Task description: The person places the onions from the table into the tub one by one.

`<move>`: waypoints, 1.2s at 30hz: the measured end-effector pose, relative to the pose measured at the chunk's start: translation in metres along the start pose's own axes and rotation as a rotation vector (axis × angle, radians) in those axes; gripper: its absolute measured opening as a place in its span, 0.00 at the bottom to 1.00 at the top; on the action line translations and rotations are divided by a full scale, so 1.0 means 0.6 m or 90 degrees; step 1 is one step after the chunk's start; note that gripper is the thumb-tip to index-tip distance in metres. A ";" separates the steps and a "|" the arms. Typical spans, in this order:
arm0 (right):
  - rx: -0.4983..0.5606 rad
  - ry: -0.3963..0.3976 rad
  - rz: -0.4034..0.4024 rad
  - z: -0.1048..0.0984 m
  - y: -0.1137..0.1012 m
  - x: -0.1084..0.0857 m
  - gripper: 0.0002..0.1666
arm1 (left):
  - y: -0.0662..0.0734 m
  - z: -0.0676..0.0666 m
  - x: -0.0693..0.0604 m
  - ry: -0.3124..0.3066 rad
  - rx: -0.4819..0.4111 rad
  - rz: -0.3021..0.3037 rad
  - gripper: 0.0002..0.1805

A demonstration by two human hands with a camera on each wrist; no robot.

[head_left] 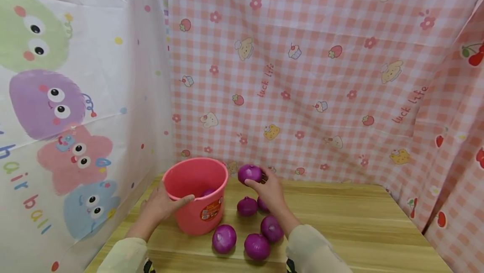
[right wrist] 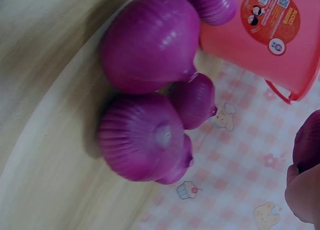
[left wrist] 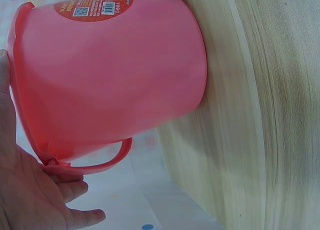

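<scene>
In the head view a pink bucket [head_left: 196, 218] stands upright, an onion [head_left: 207, 192] partly visible inside. At its near left rim is my left hand [head_left: 160, 203], thumb along the rim. The left wrist view shows that hand's fingers [left wrist: 75, 190] extended beside the handle [left wrist: 107, 165], not wrapped round it. My right hand [head_left: 270, 189] holds a purple onion [head_left: 249, 174] right of the bucket's rim, above other onions. In the right wrist view, the held onion [right wrist: 307, 142] shows only partly at the right edge.
Several purple onions lie on the wooden table [head_left: 348, 218] right of the bucket, among them a front onion [head_left: 224, 239] and a smaller onion [head_left: 247, 206]. Behind hangs a pink checked cloth [head_left: 302, 75]; a white cartoon-print cloth [head_left: 132, 75] hangs at the left.
</scene>
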State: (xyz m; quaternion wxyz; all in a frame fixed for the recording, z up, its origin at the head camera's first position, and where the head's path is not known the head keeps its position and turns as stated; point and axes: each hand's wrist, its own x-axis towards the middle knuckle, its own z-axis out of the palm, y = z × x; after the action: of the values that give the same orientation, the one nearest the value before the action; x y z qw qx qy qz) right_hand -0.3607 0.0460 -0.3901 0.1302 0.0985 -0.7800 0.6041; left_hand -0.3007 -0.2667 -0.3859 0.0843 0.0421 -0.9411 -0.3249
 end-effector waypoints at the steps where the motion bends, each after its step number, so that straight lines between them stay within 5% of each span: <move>1: 0.005 -0.003 -0.002 0.003 -0.003 0.001 0.42 | 0.000 0.000 0.000 0.000 0.001 0.000 0.68; 17: 0.045 -0.042 -0.005 0.047 -0.044 0.003 0.44 | 0.000 -0.001 -0.001 -0.005 0.017 -0.009 0.70; 36: 0.009 -0.082 -0.050 0.105 -0.072 0.003 0.40 | -0.002 -0.001 0.000 -0.005 0.030 -0.003 0.68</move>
State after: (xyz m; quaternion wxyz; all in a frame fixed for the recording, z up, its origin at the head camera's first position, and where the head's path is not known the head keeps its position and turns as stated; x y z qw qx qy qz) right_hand -0.3543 -0.0259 -0.3647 0.1026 0.1683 -0.7780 0.5965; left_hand -0.3004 -0.2681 -0.3864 0.0789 0.0453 -0.9486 -0.3032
